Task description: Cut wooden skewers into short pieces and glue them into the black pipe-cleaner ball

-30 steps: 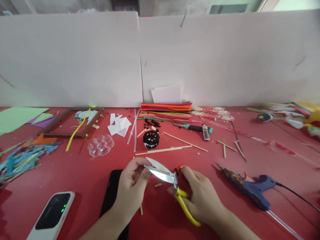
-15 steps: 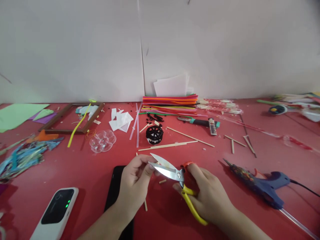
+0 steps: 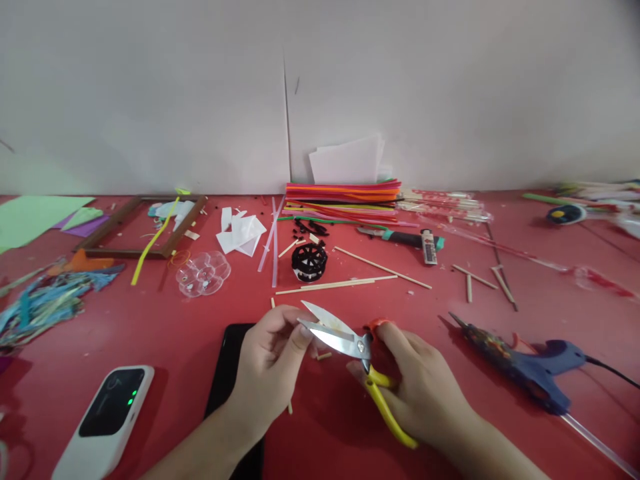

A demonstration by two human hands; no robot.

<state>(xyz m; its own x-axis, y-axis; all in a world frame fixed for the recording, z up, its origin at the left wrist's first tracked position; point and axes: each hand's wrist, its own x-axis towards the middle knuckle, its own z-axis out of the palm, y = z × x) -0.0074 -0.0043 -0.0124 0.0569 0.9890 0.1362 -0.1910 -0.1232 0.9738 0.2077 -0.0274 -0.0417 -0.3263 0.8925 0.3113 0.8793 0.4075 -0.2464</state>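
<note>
My right hand [image 3: 425,380] grips scissors [image 3: 337,339] with yellow and orange handles, their blades parted and pointing left. At the blade tips, my left hand [image 3: 270,367] is closed in a pinch on a thin wooden stick, mostly hidden by fingers and blades; only a pale bit shows between the blades. A short cut stick piece [image 3: 324,356] lies on the table just below the blades. Part of another stick [image 3: 290,406] shows beneath my left hand. Beyond the hands sits a small round black lattice piece [image 3: 309,261] with white at its base.
A black phone [image 3: 227,367] lies under my left forearm, with a white device [image 3: 105,427] farther left. At right rests a blue glue gun [image 3: 530,373]. Pipe cleaners [image 3: 343,200], a utility knife [image 3: 405,238], long wooden sticks [image 3: 335,285] and a brown frame [image 3: 130,253] lie farther back.
The view has tilted slightly, so the table's things sit a little higher. Both hands and the scissors hold nearly the same pose, blades still parted.
</note>
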